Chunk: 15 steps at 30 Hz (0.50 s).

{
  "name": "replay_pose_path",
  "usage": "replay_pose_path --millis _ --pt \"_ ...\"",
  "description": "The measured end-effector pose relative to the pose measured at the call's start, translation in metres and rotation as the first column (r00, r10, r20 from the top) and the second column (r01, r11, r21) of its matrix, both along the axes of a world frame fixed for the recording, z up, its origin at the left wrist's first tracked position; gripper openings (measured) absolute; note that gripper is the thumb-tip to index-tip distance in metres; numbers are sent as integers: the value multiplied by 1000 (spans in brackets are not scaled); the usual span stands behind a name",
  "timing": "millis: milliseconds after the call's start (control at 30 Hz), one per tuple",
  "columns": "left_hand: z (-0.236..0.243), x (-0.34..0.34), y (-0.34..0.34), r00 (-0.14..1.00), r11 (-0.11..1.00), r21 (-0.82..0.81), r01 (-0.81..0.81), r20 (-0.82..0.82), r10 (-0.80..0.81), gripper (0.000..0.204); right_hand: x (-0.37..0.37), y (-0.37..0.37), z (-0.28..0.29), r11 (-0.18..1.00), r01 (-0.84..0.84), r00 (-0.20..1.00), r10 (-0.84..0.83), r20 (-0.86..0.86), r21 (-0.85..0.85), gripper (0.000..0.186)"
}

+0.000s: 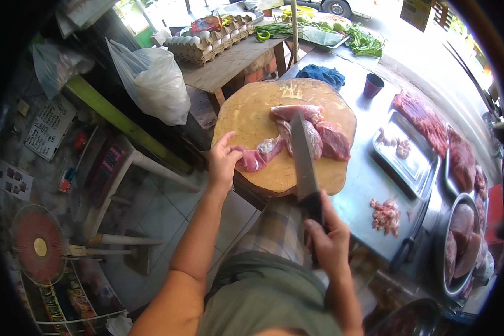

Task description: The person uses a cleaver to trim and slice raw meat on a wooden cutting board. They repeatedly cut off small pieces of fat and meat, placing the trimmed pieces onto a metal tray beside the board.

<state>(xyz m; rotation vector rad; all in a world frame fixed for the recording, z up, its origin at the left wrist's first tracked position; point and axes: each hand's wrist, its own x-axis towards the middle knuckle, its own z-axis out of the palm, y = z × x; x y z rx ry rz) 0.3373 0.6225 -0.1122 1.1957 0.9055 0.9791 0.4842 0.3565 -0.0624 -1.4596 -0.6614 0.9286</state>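
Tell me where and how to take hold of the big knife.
I'd grip the knife by its black handle, coming from the near side: it points back toward the picture's lower edge, while the broad blade reaches out over the chopping block. The right hand holds it there.

- White eggs (195,41) sit in stacked carton trays (208,54) on a wooden tabletop (229,68).
- Leafy greens (365,42) lie at the far end of the metal tabletop (350,115).
- A crumpled blue cloth (321,75) rests near a dark cup (373,85).
- A bulging white plastic bag (155,84) hangs at the left, beside a slanting green beam (103,113).
- A fan (40,244) with a round, reddish face stands at lower left.
- A white board (50,129) carries handwriting.
- A vehicle's wheel (336,8) shows at the top edge.
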Motion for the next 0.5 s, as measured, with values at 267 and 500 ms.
replay_pose_path --millis 267,500 --pt "75 74 25 874 948 123 295 366 -319 47 21 -15 24 989 150 988 -150 19 10 67" --pt "24 16 -10 950 984 87 155 -287 -124 14 19 -14 14 999 -26 896 11 444 28 66"
